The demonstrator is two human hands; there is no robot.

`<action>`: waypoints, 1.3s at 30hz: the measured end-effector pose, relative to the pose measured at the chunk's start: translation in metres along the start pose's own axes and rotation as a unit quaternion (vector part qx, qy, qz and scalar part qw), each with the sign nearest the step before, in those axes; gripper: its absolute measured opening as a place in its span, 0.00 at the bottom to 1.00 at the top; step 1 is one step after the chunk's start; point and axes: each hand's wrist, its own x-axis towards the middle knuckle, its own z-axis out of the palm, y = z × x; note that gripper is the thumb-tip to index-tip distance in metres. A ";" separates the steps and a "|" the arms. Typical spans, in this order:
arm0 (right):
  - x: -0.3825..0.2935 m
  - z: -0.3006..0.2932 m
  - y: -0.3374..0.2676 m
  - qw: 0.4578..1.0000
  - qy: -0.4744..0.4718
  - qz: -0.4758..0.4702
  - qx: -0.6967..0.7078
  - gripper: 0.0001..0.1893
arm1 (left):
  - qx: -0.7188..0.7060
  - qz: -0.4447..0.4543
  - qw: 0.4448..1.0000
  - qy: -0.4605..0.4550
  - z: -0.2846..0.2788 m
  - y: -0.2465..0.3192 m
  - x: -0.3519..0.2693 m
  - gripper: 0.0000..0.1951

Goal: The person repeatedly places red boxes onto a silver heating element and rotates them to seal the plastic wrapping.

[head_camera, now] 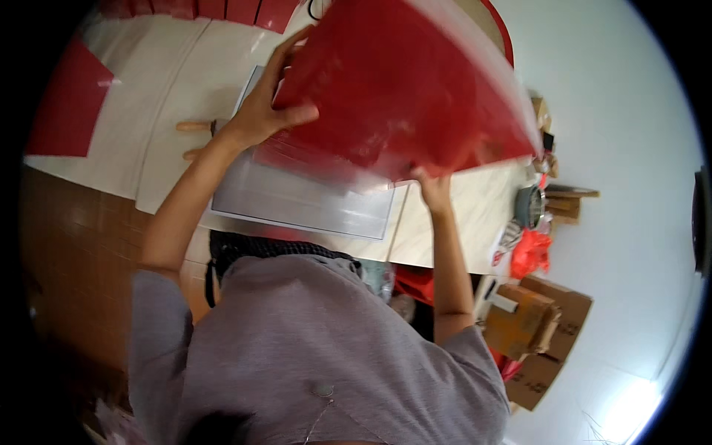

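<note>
A large red sheet or panel (389,94), blurred by motion, is held up in front of me above the table. My left hand (272,105) grips its left edge, thumb on the near face and fingers behind. At its lower edge, my right hand (434,186) holds on near the corner; part of that hand is hidden by the red piece. Beneath lies a grey rectangular board (300,200) with a pale border, partly covered from view. A wooden handle (194,126) sticks out at the board's left side, and a second wooden handle (192,154) shows beside my left forearm.
A red sheet (72,105) lies on the table (161,72) at the left, with several red pieces (222,8) along the far edge. At right stand a grey round container (529,206), a red plastic bag (531,253) and cardboard boxes (556,328) beside the wall.
</note>
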 end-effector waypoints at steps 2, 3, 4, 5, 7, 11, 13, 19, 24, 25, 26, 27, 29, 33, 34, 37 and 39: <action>0.028 0.002 -0.046 0.998 0.011 -0.054 0.027 0.33 | -0.224 -0.113 0.958 0.136 0.005 -0.004 0.005 0.47; 0.045 0.003 -0.071 0.996 0.030 -0.045 0.069 0.34 | -0.297 -0.136 0.935 0.138 0.007 0.012 0.008 0.37; 0.057 -0.002 -0.093 0.992 0.055 -0.035 0.109 0.35 | -0.283 -0.140 0.942 0.113 0.010 0.025 0.011 0.37; 0.065 -0.010 -0.111 0.991 -0.003 -0.049 0.125 0.37 | -0.392 -0.197 0.886 0.151 0.010 0.038 0.012 0.35; 0.067 -0.030 -0.130 0.985 -0.032 -0.089 0.144 0.39 | -0.508 -0.273 0.793 0.198 0.017 0.066 0.019 0.29; 0.078 -0.033 -0.158 0.950 -0.161 -0.074 0.258 0.35 | -0.461 -0.275 0.817 0.213 0.012 0.054 -0.001 0.26; 0.067 -0.018 -0.193 0.961 -0.123 -0.044 0.242 0.33 | -0.457 -0.276 0.819 0.211 0.012 0.046 -0.016 0.26; 0.079 0.006 -0.195 0.954 -0.102 -0.110 0.259 0.33 | -0.496 -0.267 0.809 0.168 0.022 0.034 -0.030 0.27; 0.095 0.012 -0.182 0.935 -0.128 -0.132 0.304 0.34 | -0.581 -0.241 0.772 0.093 0.008 0.029 -0.042 0.28; 0.101 0.009 -0.180 0.931 -0.132 -0.142 0.310 0.32 | -0.599 -0.233 0.763 0.068 0.007 0.030 -0.045 0.29; 0.089 0.005 -0.184 0.930 -0.108 -0.115 0.332 0.31 | -0.626 -0.233 0.743 0.033 0.010 0.016 -0.044 0.29; 0.086 0.007 -0.184 0.929 -0.095 -0.117 0.338 0.30 | -0.641 -0.224 0.735 0.000 0.006 0.020 -0.049 0.29; 0.097 0.001 -0.184 0.931 -0.123 -0.112 0.325 0.30 | -0.663 -0.200 0.717 -0.072 0.000 0.025 -0.055 0.30; 0.083 -0.008 -0.185 0.904 -0.156 -0.095 0.387 0.37 | -0.729 -0.261 0.628 -0.072 -0.003 0.028 -0.057 0.31; 0.078 -0.013 -0.185 0.920 -0.165 -0.087 0.344 0.39 | -0.744 -0.292 0.599 -0.042 -0.001 0.030 -0.055 0.31; 0.090 -0.019 -0.174 0.914 -0.179 -0.115 0.346 0.40 | -0.617 -0.291 0.730 -0.021 0.008 0.028 -0.048 0.31; 0.097 -0.018 -0.168 0.888 -0.193 -0.152 0.388 0.38 | -0.428 -0.211 0.877 -0.058 0.007 0.025 -0.042 0.30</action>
